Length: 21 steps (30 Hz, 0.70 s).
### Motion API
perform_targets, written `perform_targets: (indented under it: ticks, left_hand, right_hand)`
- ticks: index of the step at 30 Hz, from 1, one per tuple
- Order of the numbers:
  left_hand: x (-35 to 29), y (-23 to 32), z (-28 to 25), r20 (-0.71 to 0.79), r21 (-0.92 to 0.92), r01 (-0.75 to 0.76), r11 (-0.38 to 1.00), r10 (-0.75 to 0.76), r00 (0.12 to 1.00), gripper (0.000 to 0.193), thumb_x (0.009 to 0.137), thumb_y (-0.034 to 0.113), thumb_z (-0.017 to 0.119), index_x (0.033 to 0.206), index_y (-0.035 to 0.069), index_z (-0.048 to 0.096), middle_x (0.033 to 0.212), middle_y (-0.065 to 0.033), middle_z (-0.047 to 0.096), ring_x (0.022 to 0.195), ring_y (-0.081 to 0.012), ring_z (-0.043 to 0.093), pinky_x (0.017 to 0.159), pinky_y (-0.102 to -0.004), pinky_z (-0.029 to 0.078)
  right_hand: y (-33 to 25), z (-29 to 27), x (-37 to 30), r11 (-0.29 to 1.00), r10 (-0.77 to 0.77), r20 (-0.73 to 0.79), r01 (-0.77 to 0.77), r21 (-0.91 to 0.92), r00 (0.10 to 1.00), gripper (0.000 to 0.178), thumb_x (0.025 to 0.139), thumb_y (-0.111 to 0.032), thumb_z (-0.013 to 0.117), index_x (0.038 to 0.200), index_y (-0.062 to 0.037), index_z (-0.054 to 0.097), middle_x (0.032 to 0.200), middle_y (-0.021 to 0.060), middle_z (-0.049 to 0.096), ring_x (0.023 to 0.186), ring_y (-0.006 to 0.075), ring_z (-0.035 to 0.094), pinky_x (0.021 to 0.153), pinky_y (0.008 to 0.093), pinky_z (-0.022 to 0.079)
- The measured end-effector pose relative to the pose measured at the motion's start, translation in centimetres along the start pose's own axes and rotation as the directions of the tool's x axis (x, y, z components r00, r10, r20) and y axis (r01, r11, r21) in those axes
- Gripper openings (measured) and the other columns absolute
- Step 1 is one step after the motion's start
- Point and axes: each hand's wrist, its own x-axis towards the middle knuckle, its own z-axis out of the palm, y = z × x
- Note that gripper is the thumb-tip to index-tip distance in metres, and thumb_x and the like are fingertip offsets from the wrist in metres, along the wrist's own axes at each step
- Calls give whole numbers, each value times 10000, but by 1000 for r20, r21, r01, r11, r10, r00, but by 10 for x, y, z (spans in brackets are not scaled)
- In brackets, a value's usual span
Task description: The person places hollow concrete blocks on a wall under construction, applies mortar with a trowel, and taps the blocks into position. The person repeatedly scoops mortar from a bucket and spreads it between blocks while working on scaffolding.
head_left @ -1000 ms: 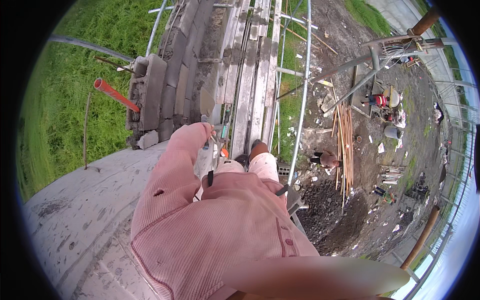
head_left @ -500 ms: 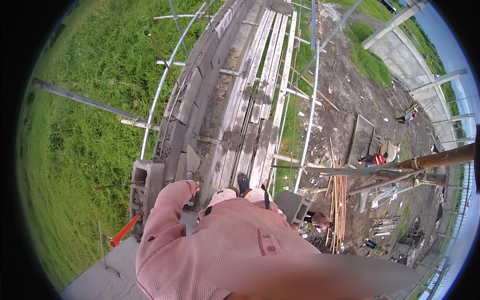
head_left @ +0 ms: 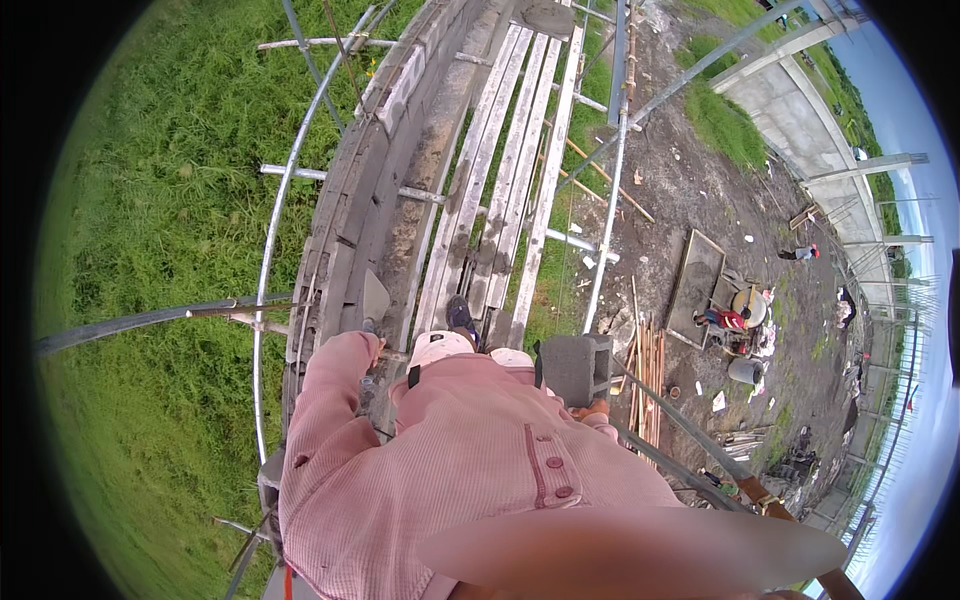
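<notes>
My left hand (head_left: 377, 347) is closed round the handle of a trowel (head_left: 375, 296), beside the block wall (head_left: 345, 215). The trowel's pointed blade faces ahead. Low on my right side, my right hand (head_left: 592, 409) grips a grey hollow concrete block (head_left: 574, 364); most of its fingers are hidden. One dark shoe (head_left: 459, 312) shows on the wooden planks (head_left: 497, 190) under me. Mortar marks darken parts of these boards.
Metal scaffold pipes (head_left: 602, 255) run along both sides of the planks. A mound of mortar (head_left: 546, 16) sits at the far end. Far below on the right, a person in red (head_left: 727, 319) is near a mixing trough (head_left: 697, 283). Tall grass (head_left: 170, 210) lies left of the wall.
I have moved forward along the planks, with the trowel and the concrete block still in my hands. The hollow block standing on the wall at my left has dropped out of sight.
</notes>
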Motion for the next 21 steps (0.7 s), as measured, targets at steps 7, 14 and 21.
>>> perform_targets:
  ticks: [7, 14, 21]
  left_hand:
    - [3, 273, 41, 85, 22, -121, 992, 119, 989, 106, 866, 160, 599, 781, 208, 643, 643, 16, 531, 502, -169, 479, 474, -349, 393]
    - [30, 441, 27, 212, 15, -50, 999, 46, 976, 110, 862, 152, 594, 783, 209, 645, 650, 18, 524, 497, -169, 474, 473, -343, 386]
    - [24, 605, 40, 83, -2, 77, 997, -76, 994, 105, 864, 159, 598, 786, 209, 647, 652, 19, 520, 487, -167, 463, 469, -340, 384]
  right_hand:
    - [-143, -82, 117, 995, -43, 157, 29, 92, 987, 694, 499, -372, 918, 1005, 26, 661, 1086, 223, 666, 1081, 337, 628, 921, 399, 499]
    - [-287, -147, 283, 995, -18, 163, 3, 95, 987, 682, 498, -364, 922, 992, 28, 661, 1071, 222, 670, 1070, 338, 633, 916, 400, 501]
    - [-436, -253, 396, 992, -14, 94, 2, 128, 995, 671, 498, -356, 925, 979, 30, 662, 1056, 221, 675, 1060, 339, 637, 911, 400, 503]
